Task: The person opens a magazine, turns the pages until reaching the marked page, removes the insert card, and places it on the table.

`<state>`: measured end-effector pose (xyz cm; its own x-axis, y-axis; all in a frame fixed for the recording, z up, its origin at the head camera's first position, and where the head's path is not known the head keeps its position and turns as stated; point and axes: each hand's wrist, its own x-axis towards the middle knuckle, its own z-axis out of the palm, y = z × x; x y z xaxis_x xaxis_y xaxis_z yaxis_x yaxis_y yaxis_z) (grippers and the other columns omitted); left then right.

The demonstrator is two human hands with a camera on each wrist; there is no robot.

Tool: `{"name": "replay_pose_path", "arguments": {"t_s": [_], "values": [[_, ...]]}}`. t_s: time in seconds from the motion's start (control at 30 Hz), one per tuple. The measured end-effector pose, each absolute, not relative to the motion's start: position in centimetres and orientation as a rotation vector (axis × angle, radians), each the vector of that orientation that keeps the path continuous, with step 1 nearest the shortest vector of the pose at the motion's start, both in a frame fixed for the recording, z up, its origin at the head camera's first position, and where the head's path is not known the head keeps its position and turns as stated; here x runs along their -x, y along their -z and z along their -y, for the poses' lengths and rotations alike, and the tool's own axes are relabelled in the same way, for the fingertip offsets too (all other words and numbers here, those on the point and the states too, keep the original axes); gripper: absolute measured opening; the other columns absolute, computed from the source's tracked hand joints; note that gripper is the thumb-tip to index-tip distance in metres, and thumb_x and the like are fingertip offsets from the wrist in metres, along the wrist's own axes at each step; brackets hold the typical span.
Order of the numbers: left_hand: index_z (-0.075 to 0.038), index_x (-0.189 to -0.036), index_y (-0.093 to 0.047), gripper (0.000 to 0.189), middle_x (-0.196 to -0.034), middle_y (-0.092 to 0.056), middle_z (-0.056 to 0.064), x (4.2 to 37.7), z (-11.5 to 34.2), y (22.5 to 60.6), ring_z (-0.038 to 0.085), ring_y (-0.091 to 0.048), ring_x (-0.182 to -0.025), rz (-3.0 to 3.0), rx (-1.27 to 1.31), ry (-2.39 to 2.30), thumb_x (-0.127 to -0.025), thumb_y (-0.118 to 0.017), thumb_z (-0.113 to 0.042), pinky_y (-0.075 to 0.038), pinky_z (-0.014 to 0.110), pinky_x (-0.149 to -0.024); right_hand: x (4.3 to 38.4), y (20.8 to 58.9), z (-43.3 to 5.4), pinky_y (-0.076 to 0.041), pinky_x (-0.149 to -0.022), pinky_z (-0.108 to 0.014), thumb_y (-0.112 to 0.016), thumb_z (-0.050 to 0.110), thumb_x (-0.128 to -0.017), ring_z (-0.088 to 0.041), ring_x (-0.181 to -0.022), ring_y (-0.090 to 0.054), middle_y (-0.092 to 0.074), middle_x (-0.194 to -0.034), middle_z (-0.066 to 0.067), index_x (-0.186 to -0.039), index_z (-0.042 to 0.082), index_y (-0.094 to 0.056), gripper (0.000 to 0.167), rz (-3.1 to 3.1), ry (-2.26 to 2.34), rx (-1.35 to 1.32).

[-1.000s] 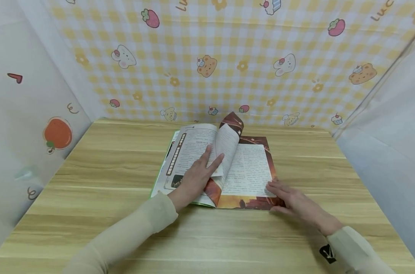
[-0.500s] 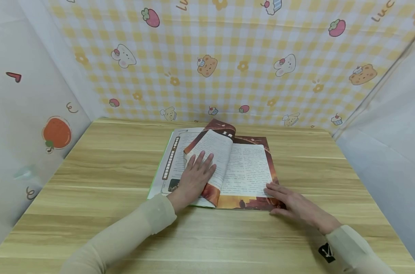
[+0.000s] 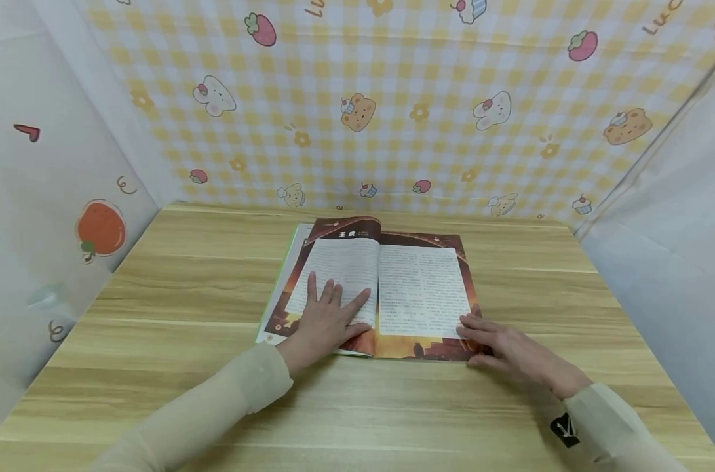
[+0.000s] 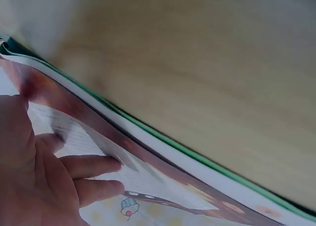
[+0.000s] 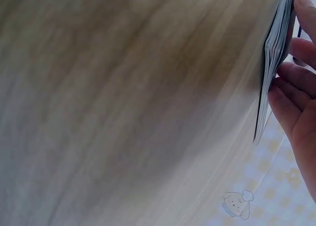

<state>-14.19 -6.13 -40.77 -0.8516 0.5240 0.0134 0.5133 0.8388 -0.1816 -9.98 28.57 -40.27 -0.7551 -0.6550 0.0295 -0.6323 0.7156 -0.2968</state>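
Note:
An open magazine [image 3: 422,288] lies on the wooden table, its pages bordered in dark red and orange around white text blocks. My left hand [image 3: 324,321] rests with spread fingers on the left page, close to the spine. In the left wrist view the fingers [image 4: 94,166] stretch over that page, and a green edge [image 4: 163,137] shows beneath the leaves. At the lower right corner of the right page, my right hand [image 3: 510,351] lies with its fingertips on the page. The right wrist view shows the layered page edges [image 5: 271,58] beside those fingers.
The wooden table [image 3: 174,288] runs around the magazine on all sides. A yellow checked cloth [image 3: 416,151] with cartoon prints hangs behind it. White sheets stand at the left [image 3: 50,262] and right [image 3: 676,229].
The curled page has turned over to the left and now lies nearly flat under my left hand, which shifted slightly left and spread its fingers. My right hand stayed at the corner.

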Motion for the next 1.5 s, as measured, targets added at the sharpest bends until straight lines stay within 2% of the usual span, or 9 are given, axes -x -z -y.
{"name": "replay_pose_path", "arguments": {"t_s": [0.1,0.2,0.33,0.5,0.63,0.83,1.23,1.4,1.5], "values": [[-0.027,-0.148,-0.03,0.068,-0.146,-0.038,0.018,14.0,6.4,40.8,0.035,-0.03,-0.138,2.978,0.833,-0.241,-0.092,-0.034,-0.063,-0.01,0.067,-0.107,10.0,40.1,-28.6,-0.048,-0.09,-0.05,-0.063,0.033,-0.089,-0.039,-0.123,-0.049,-0.05,-0.137,-0.02,-0.127,0.002,-0.058,0.049,-2.817,0.45,1.066],[-0.016,-0.147,-0.034,0.072,-0.152,-0.031,0.013,13.9,6.4,40.9,0.032,-0.027,-0.14,2.991,0.874,-0.151,-0.092,-0.038,-0.061,-0.015,0.064,-0.109,10.1,40.0,-28.6,-0.048,-0.089,-0.05,-0.062,0.032,-0.09,-0.039,-0.123,-0.049,-0.05,-0.136,-0.021,-0.127,0.002,-0.058,0.048,-2.811,0.452,1.084],[-0.005,-0.144,-0.037,0.073,-0.148,-0.038,0.013,13.9,6.3,40.9,0.033,-0.039,-0.133,3.009,0.927,-0.03,-0.093,-0.042,-0.057,-0.028,0.056,-0.108,10.3,40.0,-28.6,-0.05,-0.086,-0.047,-0.063,0.027,-0.09,-0.039,-0.12,-0.051,-0.052,-0.134,-0.021,-0.124,0.001,-0.06,0.044,-2.815,0.448,1.132],[-0.012,-0.144,-0.037,0.066,-0.142,-0.044,0.017,13.9,6.3,40.9,0.036,-0.048,-0.125,3.001,0.959,-0.006,-0.093,-0.043,-0.054,-0.036,0.054,-0.102,10.4,40.3,-28.7,-0.054,-0.08,-0.043,-0.066,0.019,-0.087,-0.038,-0.111,-0.058,-0.057,-0.126,-0.024,-0.118,-0.002,-0.064,0.037,-2.852,0.438,1.238],[-0.015,-0.146,-0.036,0.063,-0.146,-0.039,0.017,13.9,6.3,40.9,0.038,-0.039,-0.132,3.021,0.982,-0.024,-0.095,-0.043,-0.052,-0.037,0.054,-0.102,10.4,40.4,-28.7,-0.055,-0.077,-0.042,-0.068,0.017,-0.086,-0.036,-0.107,-0.061,-0.061,-0.121,-0.023,-0.114,-0.002,-0.066,0.034,-2.887,0.413,1.299],[-0.01,-0.147,-0.032,0.064,-0.153,-0.029,0.013,14.1,6.2,40.8,0.037,-0.029,-0.138,3.079,1.039,0.022,-0.097,-0.041,-0.048,-0.036,0.046,-0.106,10.1,40.3,-28.9,-0.055,-0.076,-0.042,-0.068,0.011,-0.084,-0.033,-0.103,-0.064,-0.064,-0.117,-0.02,-0.112,0.001,-0.068,0.029,-2.916,0.342,1.377],[-0.011,-0.149,-0.026,0.064,-0.155,-0.024,0.011,14.2,5.9,40.5,0.037,-0.025,-0.14,3.169,1.033,0.021,-0.098,-0.038,-0.047,-0.034,0.041,-0.109,9.4,40.4,-29.4,-0.056,-0.076,-0.038,-0.07,-0.001,-0.077,-0.03,-0.107,-0.063,-0.061,-0.124,-0.016,-0.12,0.004,-0.064,0.044,-2.93,0.228,1.363],[-0.01,-0.149,-0.026,0.064,-0.155,-0.024,0.012,14.2,6.0,40.4,0.036,-0.025,-0.14,3.159,1.047,0.001,-0.098,-0.038,-0.047,-0.03,0.039,-0.111,9.0,40.3,-29.4,-0.055,-0.079,-0.04,-0.065,-0.001,-0.081,-0.028,-0.109,-0.062,-0.061,-0.125,-0.012,-0.123,0.005,-0.062,0.043,-2.968,0.202,1.326],[-0.01,-0.149,-0.026,0.064,-0.155,-0.024,0.012,14.1,6.0,40.4,0.035,-0.025,-0.14,3.14,1.057,-0.012,-0.098,-0.038,-0.048,-0.028,0.039,-0.112,8.8,40.4,-29.5,-0.052,-0.086,-0.031,-0.044,0.012,-0.099,-0.024,-0.109,-0.062,-0.063,-0.124,-0.009,-0.123,0.006,-0.062,0.031,-3.049,0.187,1.378]]}}
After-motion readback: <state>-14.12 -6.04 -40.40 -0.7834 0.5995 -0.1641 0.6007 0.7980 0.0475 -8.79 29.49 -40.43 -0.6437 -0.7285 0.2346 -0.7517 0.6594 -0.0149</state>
